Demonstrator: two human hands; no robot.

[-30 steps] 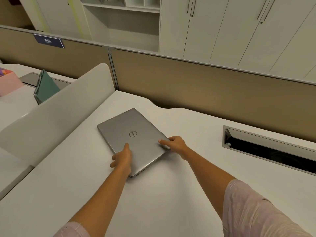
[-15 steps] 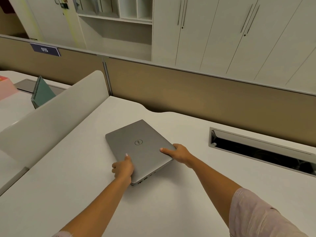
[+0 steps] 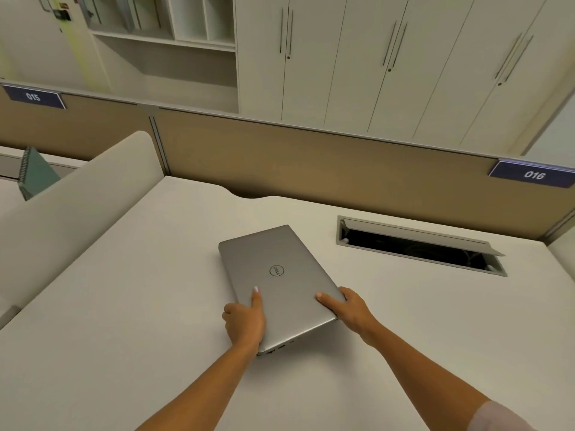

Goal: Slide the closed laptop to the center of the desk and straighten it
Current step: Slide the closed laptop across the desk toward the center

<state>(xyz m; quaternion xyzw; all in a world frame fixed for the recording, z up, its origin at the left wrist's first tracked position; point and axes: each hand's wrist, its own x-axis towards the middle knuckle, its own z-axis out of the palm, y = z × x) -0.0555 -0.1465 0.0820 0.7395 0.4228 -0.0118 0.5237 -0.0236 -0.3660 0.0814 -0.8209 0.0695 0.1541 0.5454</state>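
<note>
A closed silver laptop [image 3: 273, 262] lies flat on the white desk [image 3: 124, 306], turned at an angle to the desk's edges, its round logo facing up. My left hand [image 3: 245, 321] grips its near left corner, thumb on the lid and fingers curled at the edge. My right hand [image 3: 345, 306] holds the near right corner, thumb on top and fingers wrapped round the side. The ports on the laptop's near side edge face me.
An open cable tray slot [image 3: 417, 247] is cut into the desk right of the laptop. A brown partition [image 3: 311, 163] runs along the back. A white curved divider [image 3: 71, 194] bounds the left side; beyond it stands a green spiral notebook [image 3: 37, 175].
The laptop has slid to the right across the desk, away from the white divider and closer to the cable slot. Both hands kept their hold on its near corners.
</note>
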